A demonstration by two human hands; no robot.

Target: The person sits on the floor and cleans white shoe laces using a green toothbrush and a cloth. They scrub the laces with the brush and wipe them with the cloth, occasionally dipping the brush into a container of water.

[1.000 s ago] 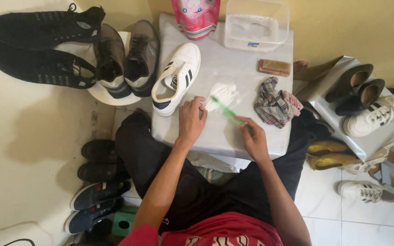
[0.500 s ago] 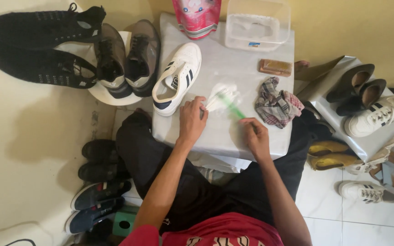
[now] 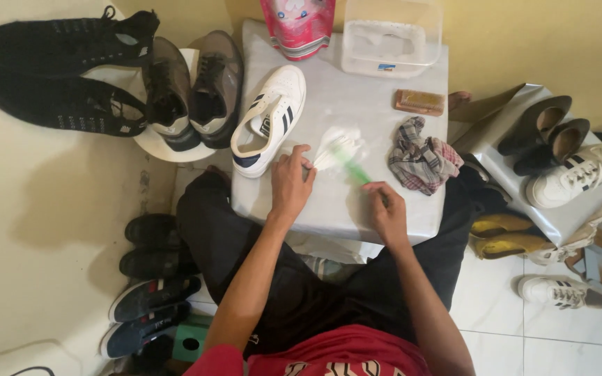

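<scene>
My left hand (image 3: 292, 182) presses down the end of a white foamy lace (image 3: 334, 144) lying on the small grey table (image 3: 343, 205). In my right hand (image 3: 387, 211) is a green toothbrush (image 3: 354, 167), its head resting on the lace and its handle slanting back toward me. A white sneaker with dark stripes (image 3: 269, 118) lies on the table just left of my left hand, toe pointing away. A checked rag (image 3: 423, 157) is bunched up to the right of the brush.
At the table's far edge stand a clear plastic tub (image 3: 391, 38), a pink pouch (image 3: 297, 24) and a brown brush (image 3: 419, 102). Black and grey shoes (image 3: 168, 90) lie to the left, dark shoes (image 3: 155, 278) by my left knee. More shoes (image 3: 566, 150) sit on a shelf at the right.
The green toothbrush has shifted a little back and forth over the white lace with my right hand. My left hand stays pressed in the same spot.
</scene>
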